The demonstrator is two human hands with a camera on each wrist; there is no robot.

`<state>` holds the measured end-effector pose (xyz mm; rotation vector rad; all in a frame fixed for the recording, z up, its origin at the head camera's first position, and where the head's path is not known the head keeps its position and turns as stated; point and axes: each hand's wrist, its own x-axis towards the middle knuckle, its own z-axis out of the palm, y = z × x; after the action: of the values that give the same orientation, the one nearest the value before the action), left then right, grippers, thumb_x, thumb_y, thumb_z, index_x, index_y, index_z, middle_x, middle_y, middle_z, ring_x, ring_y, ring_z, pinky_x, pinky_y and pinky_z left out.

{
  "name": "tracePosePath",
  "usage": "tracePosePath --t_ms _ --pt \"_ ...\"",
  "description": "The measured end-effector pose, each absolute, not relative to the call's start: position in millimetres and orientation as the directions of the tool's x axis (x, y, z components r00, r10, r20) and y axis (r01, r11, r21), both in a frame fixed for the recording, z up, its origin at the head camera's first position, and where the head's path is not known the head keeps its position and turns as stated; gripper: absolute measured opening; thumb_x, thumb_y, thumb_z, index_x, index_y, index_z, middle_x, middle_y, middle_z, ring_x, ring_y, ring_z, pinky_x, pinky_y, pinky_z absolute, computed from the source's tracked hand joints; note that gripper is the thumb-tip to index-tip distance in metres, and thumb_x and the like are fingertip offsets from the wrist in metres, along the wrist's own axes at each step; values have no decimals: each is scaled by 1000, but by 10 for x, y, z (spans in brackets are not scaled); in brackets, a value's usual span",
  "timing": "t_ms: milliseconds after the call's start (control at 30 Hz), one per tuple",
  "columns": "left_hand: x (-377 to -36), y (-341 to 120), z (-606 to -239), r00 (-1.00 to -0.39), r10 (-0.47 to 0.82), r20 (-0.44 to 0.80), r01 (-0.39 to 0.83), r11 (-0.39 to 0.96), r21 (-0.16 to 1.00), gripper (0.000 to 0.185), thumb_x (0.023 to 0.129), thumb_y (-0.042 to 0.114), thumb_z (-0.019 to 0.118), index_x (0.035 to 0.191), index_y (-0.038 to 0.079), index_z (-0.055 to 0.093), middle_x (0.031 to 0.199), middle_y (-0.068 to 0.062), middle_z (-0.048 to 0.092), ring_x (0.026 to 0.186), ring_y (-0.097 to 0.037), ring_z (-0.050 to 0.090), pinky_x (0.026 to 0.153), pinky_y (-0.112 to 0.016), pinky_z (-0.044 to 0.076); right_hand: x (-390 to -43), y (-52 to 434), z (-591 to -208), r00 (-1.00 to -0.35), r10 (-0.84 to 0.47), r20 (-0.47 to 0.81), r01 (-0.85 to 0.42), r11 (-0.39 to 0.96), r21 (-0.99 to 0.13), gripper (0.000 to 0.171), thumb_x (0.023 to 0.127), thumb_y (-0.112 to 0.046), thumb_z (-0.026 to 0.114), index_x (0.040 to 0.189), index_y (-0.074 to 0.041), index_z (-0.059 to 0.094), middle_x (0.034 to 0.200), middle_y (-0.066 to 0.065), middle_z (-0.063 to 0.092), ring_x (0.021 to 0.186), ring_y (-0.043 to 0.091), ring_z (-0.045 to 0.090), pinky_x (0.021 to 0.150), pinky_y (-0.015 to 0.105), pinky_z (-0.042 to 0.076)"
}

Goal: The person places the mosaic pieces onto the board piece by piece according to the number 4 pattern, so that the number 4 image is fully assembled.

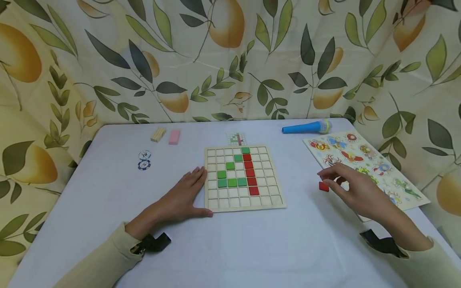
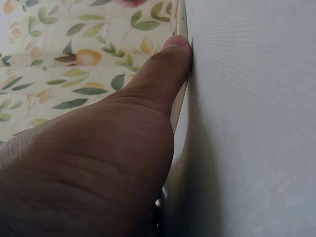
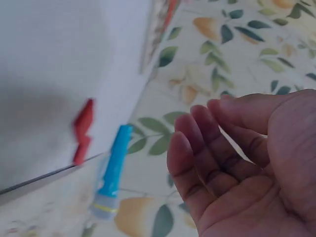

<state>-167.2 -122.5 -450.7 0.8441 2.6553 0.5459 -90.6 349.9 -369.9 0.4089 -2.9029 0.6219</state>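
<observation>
A wooden grid board (image 1: pixel 245 210) lies on the table with green tiles (image 1: pixel 232 182) in a slanted line and a row, and a column of red tiles (image 1: pixel 250 173). My left hand (image 1: pixel 176 196) rests beside it, fingers extended against its left edge and thumb at the near corner; the thumb (image 2: pixel 158 74) also shows in the left wrist view. My right hand (image 1: pixel 356 192) hovers right of the board, close to loose red tiles (image 1: pixel 323 186). Its fingers are loosely bent. In the right wrist view nothing shows between the thumb and fingertips (image 3: pixel 180 148), and the red tiles (image 3: pixel 84 121) lie apart from them.
A small pattern card (image 1: pixel 236 139) lies behind the board. At back left are a bundle of sticks (image 1: pixel 158 135), a pink block (image 1: pixel 174 137) and two chips (image 1: pixel 144 160). A blue toy microphone (image 1: pixel 306 127) and a picture board (image 1: pixel 407 190) lie at the right.
</observation>
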Motion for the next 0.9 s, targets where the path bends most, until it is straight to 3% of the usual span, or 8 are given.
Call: tracePosePath --t_ms 300,500,900 --pt "-1682 -1225 -4508 -784 599 -160 481 751 452 132 82 72 81 172 9 8 183 -7 4 171 -28 2 140 -51 11 -942 3758 -4050 -992 -118 -55 -85 908 -411 33 99 -12 76 130 -7 68 108 6 65 90 9 54 70 17 49" --pt "-1667 -1222 -4523 -791 586 -176 466 763 447 132 81 73 81 172 11 8 183 -4 3 171 -26 1 140 -50 11 -951 3771 -4140 -994 -96 -56 -65 912 -406 33 97 -11 77 128 -3 68 112 10 64 95 21 57 71 17 48" --pt "-1663 -1220 -4524 -794 584 -169 464 762 452 131 81 71 82 172 12 8 183 -3 3 171 -25 1 140 -51 12 -999 3789 -4174 -995 -71 -65 -39 913 -405 31 98 -11 76 125 0 65 108 12 64 95 23 57 68 16 47"
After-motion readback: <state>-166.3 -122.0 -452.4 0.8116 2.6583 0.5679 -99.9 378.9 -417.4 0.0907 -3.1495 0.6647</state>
